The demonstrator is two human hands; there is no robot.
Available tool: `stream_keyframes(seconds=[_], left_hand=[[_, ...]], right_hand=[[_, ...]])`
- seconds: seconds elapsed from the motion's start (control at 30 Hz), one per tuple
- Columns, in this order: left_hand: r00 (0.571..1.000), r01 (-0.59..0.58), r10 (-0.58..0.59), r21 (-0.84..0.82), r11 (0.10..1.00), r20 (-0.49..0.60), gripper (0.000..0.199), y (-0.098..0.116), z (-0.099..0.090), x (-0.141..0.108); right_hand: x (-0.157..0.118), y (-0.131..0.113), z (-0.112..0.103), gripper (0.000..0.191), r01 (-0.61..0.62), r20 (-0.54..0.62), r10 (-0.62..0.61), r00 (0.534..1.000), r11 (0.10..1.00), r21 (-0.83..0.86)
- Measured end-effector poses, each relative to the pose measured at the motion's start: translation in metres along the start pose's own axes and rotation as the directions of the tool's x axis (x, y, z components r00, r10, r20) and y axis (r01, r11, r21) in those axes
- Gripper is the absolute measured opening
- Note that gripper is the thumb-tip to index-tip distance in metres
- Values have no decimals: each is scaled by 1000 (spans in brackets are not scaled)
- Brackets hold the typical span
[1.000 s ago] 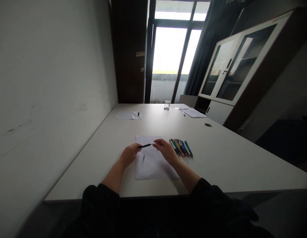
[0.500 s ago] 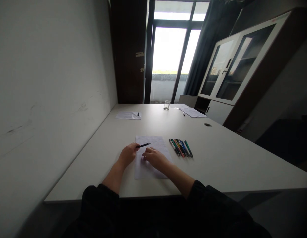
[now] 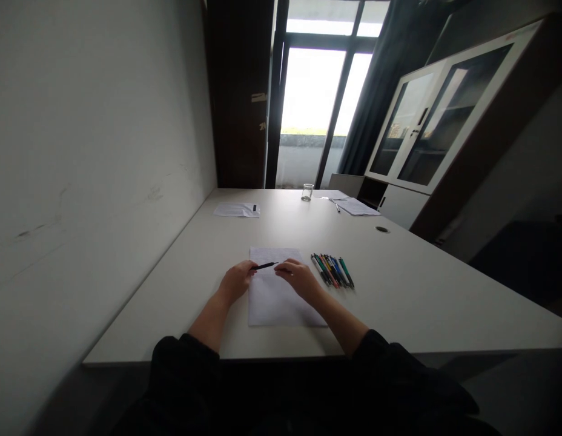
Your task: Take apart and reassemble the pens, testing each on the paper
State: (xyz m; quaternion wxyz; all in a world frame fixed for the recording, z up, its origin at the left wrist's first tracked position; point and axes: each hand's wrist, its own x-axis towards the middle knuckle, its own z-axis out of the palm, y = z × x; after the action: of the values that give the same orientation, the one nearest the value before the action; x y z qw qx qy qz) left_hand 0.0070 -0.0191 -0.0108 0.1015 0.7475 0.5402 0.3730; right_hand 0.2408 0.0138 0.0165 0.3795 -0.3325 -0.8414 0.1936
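My left hand is closed round the rear end of a black pen, which points right over the sheets of paper. The fingers of my right hand are drawn together beside the pen's tip. Whether they touch the tip or pinch something small is too fine to make out. Beneath both hands lie the lined papers, flat on the white table. Just right of my right hand, several pens of mixed colours lie side by side.
Toward the far edge stand a glass jar and, to its right, a stack of papers with a pen beside it. A sheet in a clear sleeve lies at far left. A wall borders the table's left side.
My right hand has moved right and a little away from me, from over the paper up to the pen's tip. My left hand keeps hold of the pen.
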Motion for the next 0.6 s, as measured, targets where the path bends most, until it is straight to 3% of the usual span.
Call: stream_keyframes(seconds=[0.1,0.2,0.6], left_hand=[[1000,6,-6,-6,1000,5,26,0,1,0],[1000,3,-3,-18,1000,18,25,0,1,0],[999,-32,33,-46,998,27,24,3,1,-1]], right_hand=[[2,8,-9,17,-53,-137,59,989,997,48],[3,13,-11,17,-70,-198,83,977,995,69],[3,9,-6,16,-40,-152,59,987,991,127]])
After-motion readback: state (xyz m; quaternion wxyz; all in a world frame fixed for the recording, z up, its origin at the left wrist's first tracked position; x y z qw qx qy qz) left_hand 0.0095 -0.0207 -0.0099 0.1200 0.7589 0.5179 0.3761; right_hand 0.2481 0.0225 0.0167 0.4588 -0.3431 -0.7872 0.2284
